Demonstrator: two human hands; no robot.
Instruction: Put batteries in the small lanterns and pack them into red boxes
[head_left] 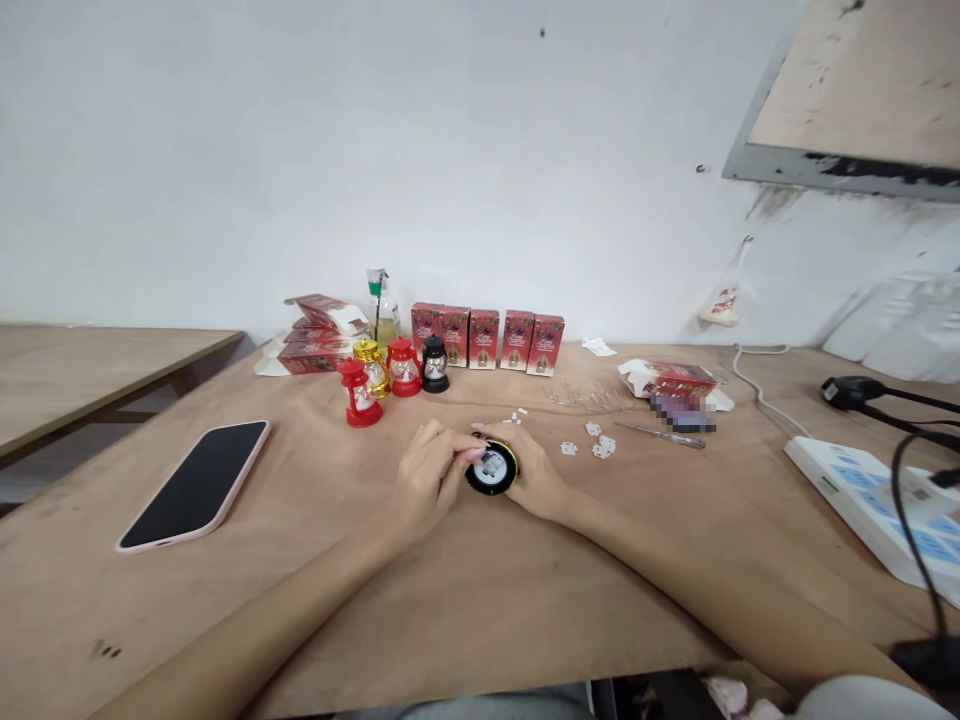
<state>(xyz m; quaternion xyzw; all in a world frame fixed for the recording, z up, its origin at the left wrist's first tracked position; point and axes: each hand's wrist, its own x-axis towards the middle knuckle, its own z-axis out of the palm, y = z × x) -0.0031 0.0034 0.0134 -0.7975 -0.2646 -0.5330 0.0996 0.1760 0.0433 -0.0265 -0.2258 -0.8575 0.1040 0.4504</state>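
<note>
Near the middle of the table, my right hand [537, 472] is wrapped around a small lantern [501, 485], its round underside turned up toward me. That underside has a black ring, a pale disc inside with a small greyish part, and a thin yellow edge. My left hand [427, 476] is closed in a pinch, its fingertips at the left side of the disc. Whatever the fingertips hold, if anything, is too small to make out. Behind stand two red lanterns [362, 396], a gold lantern [372, 362] and a black lantern [434, 364].
Several red printed boxes [484, 338] stand by the wall, with opened boxes [319, 352] at left. Small white pieces [602, 447], bent wires [589, 398] and a screwdriver [667, 436] lie right. A phone [196, 486] lies left; a power strip [862, 500] lies far right.
</note>
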